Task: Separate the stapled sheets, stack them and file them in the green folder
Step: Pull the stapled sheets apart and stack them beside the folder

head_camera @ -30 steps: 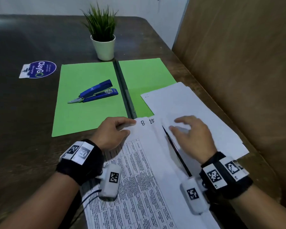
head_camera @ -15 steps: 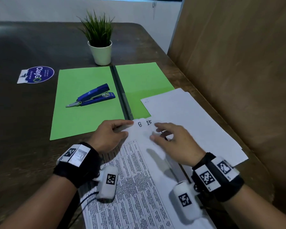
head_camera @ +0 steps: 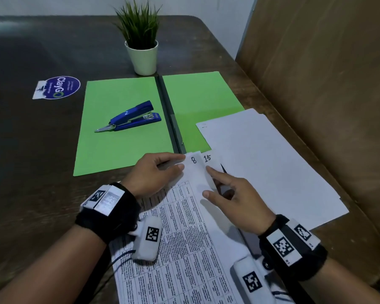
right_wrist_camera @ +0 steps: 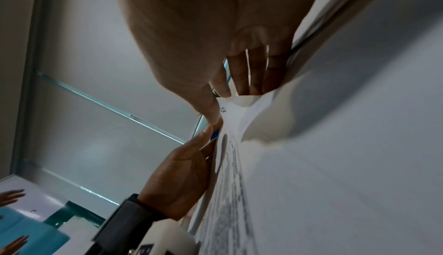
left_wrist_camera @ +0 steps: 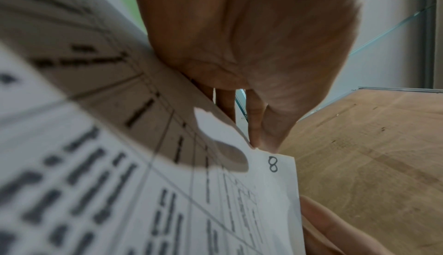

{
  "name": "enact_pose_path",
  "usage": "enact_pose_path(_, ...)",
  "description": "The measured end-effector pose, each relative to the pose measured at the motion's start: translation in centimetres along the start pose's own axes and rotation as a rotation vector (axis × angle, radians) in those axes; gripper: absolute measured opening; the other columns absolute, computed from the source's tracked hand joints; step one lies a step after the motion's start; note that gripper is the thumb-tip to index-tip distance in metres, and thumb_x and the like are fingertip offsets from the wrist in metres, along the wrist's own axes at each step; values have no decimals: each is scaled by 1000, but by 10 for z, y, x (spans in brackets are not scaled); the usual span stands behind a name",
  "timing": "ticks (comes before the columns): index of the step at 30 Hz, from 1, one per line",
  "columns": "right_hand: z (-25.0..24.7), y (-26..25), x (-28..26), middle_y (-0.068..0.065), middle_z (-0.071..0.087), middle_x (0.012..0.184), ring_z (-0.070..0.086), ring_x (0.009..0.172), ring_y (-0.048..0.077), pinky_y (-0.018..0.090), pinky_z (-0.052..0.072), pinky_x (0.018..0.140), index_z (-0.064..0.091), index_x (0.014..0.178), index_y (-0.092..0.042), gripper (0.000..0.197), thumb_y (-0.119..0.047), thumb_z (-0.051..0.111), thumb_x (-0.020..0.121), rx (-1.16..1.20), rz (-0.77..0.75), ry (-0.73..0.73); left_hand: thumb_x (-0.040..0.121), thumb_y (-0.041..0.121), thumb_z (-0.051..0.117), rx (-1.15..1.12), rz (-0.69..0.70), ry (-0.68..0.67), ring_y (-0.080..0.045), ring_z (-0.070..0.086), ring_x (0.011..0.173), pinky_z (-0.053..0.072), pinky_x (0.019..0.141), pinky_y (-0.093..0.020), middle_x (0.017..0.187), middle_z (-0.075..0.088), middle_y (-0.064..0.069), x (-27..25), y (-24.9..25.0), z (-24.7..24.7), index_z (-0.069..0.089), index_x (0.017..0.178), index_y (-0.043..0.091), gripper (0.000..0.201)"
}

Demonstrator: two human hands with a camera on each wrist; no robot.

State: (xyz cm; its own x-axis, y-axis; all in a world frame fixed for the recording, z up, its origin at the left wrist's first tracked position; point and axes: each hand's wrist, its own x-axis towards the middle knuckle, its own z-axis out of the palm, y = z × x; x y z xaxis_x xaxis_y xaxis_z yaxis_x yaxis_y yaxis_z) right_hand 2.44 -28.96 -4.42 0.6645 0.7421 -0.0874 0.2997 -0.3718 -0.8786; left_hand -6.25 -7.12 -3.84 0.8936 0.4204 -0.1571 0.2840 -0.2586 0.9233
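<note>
On my head view the clearest writing is two handwritten numbers at the far edge of the printed sheets [head_camera: 184, 233] — "8" on the top page and "15" on the page showing beside it. The left wrist view shows the same "8" at the page's corner. The rest of the page is a printed table in small type I cannot read. Out on the table [head_camera: 31, 150], a sticker [head_camera: 57, 87] reads "ClayGO".

The sheets lie near me, long axis running away from me and leaning slightly left, the numbered end pointing toward the folder [head_camera: 123, 128]. The folder lies open and flat, green, its spine running away from me toward a potted plant [head_camera: 140, 40] at its far end. A blue stapler [head_camera: 132, 116] rests on the folder's left leaf, lying roughly crosswise. A plain white stack [head_camera: 268, 167] overlaps the folder's right leaf and lies just right of the printed sheets.

My left hand [head_camera: 154, 174] pinches the top left corner of the sheets between thumb and fingers, right by the "8". My right hand [head_camera: 233, 200] has its fingers curled on the lifted corner below the "15" — the page bends up there.
</note>
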Motion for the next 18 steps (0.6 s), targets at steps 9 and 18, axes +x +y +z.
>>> enact_pose_path(9,1,4,8,-29,62,86,57,71,-2,19,42,73,71,100,-35,18,-24,76,86,95,-50,28,102,41,49,-72,-58,2,4,60,107,43,68,-2,119,66,19,-6,9,1,72,117,26,31)
enact_pose_path(18,-1,-1,12,-20,68,86,60,76,-2,19,45,69,68,99,-40,14,-28,64,94,261,-56,97,88,13,74,-51,-61,-2,-1,68,79,49,78,-24,97,77,10,-2,5,-1,76,94,23,12)
